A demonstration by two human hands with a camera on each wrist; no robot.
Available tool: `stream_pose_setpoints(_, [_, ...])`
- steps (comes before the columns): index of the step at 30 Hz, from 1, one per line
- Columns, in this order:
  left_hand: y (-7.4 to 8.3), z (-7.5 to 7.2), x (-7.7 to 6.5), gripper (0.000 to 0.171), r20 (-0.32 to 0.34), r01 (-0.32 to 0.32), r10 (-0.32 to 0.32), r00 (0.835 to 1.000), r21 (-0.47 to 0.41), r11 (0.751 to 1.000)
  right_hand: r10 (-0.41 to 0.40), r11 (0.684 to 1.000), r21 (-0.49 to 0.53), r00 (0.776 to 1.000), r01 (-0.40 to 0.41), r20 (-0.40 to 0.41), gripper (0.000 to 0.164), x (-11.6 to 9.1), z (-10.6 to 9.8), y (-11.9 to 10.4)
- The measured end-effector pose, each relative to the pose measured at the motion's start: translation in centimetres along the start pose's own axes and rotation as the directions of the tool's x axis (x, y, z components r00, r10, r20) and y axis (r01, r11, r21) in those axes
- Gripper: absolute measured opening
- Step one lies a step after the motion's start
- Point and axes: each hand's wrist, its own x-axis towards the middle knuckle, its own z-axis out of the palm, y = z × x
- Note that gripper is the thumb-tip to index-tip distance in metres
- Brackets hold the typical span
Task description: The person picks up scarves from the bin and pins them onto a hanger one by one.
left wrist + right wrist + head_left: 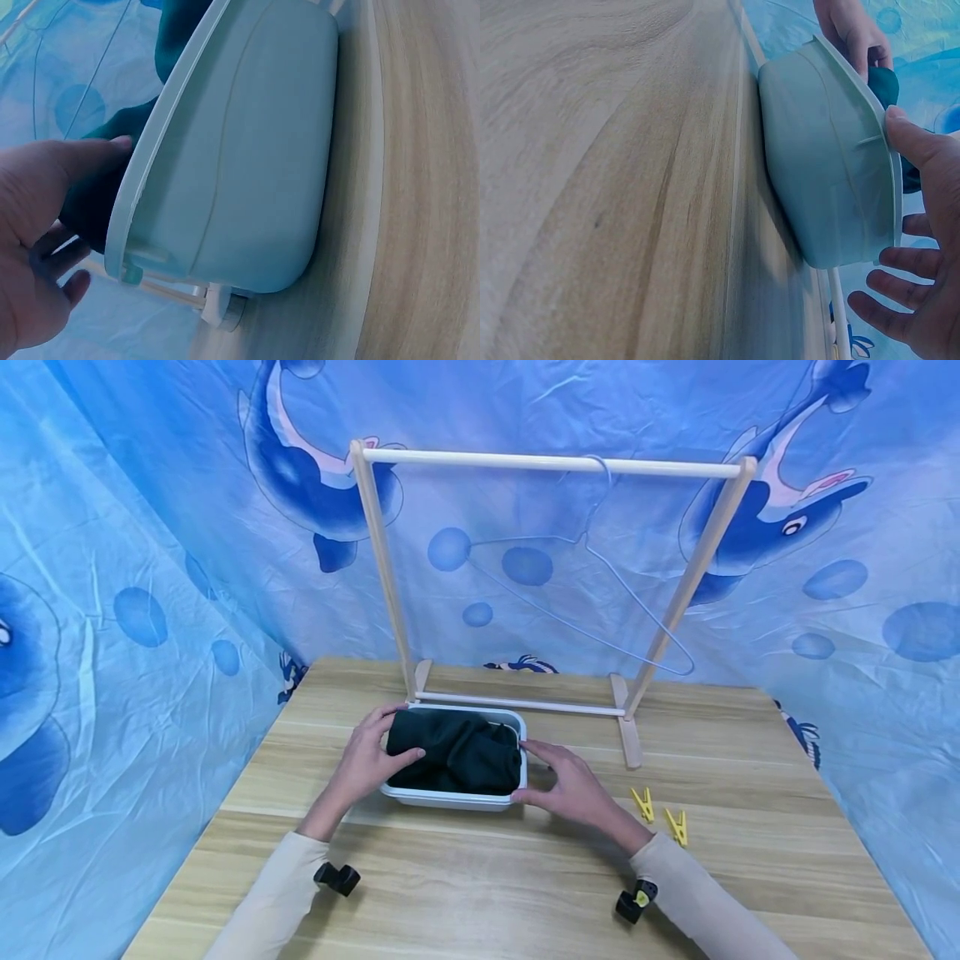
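A pale basin (450,801) stands on the table, with a bunched dark green cloth (457,752) filling it and rising above the rim. At the basin's left end, my left hand (369,758) grips the cloth, thumb on the near side and fingers on the far side. My right hand (566,783) spreads at the right end, its thumb at the near corner of the rim and its index finger farther back along it. In the right wrist view, the other fingers (900,289) of that hand stay extended beside the basin wall.
A wooden rack (388,572) stands behind the basin, a light blue wire hanger (637,602) hanging from its bar. Two yellow clothespins (642,804) lie on the table (465,893) right of my right hand. A blue dolphin-print curtain (487,410) surrounds the table's back and sides.
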Motion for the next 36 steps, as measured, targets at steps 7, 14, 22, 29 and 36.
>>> stream_pose_setpoints(7, [-0.3, 0.5, 0.0, 0.059, 0.050, 0.000, 0.002, 0.999, -0.034, 0.999, 0.000, 1.000, 0.009, 1.000, 0.000, 0.011, 0.088, 0.0, 0.0, 0.0])
stream_pose_setpoints(14, [-0.2, 1.2, 0.4, 0.045, -0.053, -0.006, 0.004, 0.999, -0.038, 0.999, 0.002, 1.000, -0.001, 1.000, -0.002, 0.020, 0.088, 0.1, 0.1, 0.1])
stream_pose_setpoints(22, [-0.4, 1.0, 0.8, 0.027, -0.026, -0.028, 0.026, 0.999, -0.094, 0.995, -0.003, 1.000, 0.002, 1.000, 0.003, 0.016, 0.088, 0.1, 0.3, 0.3])
stream_pose_setpoints(29, [-0.1, 0.7, 1.0, 0.050, 0.158, 0.097, -0.085, 0.984, -0.070, 0.993, 0.003, 1.000, 0.008, 1.000, -0.003, 0.011, 0.087, 0.1, 0.2, 0.2])
stream_pose_setpoints(36, [0.0, 1.4, 1.6, 0.045, 0.170, 0.010, -0.004, 0.985, -0.029, 1.000, 0.007, 1.000, 0.007, 1.000, -0.007, 0.013, 0.087, 0.0, 0.1, 0.2])
